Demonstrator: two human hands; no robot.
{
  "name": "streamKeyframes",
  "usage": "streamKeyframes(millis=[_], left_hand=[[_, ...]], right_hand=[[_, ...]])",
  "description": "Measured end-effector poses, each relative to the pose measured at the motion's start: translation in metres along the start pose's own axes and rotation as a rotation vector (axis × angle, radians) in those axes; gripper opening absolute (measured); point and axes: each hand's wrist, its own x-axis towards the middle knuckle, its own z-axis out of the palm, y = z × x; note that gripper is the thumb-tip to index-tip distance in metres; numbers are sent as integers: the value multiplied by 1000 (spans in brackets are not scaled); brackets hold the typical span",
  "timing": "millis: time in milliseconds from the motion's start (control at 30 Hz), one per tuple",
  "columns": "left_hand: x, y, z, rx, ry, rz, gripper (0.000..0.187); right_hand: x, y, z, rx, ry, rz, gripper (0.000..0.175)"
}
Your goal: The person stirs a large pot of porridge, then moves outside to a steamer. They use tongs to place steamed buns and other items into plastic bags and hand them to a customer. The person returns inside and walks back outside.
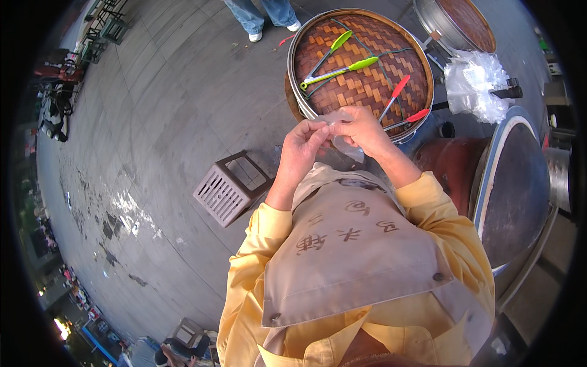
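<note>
My left hand [302,147] and my right hand [362,130] meet in front of my apron, both pinching a clear plastic bag [351,149] between thumbs and fingers. Just beyond them is a large round steamer with a woven bamboo lid [339,98]. On that lid lie tongs with green tips [337,73], spread apart, and tongs with red tips [398,94], near my right hand. A bundle of clear plastic bags [474,85] hangs to the right of the steamer.
A brown plastic stool [224,197] stands on the paving at left. To the right are a large round lid [516,192] with a pale rim, a dark red vessel [451,169] and another round metal container [458,23]. A person in jeans [250,18] stands beyond the steamer.
</note>
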Motion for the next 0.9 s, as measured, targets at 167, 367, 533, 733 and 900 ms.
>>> streamKeyframes(millis=[167,367,533,733,900], left_hand=[[-2,-14,-10,-164,-12,-44,28],[-5,-22,-8,-218,12,-43,20],[-5,-29,-6,-128,41,24,15],[-3,-35,-11,-206,152,25,15],[-4,-35,-17,-382,222,56,14]], right_hand=[[4,-4,7,-18,-133,78,18],[16,3,13,127,-82,131,18],[16,7,19,153,-131,194,16],[12,7,7,225,-158,199,18],[11,15,-2,132,-23,23,21]])
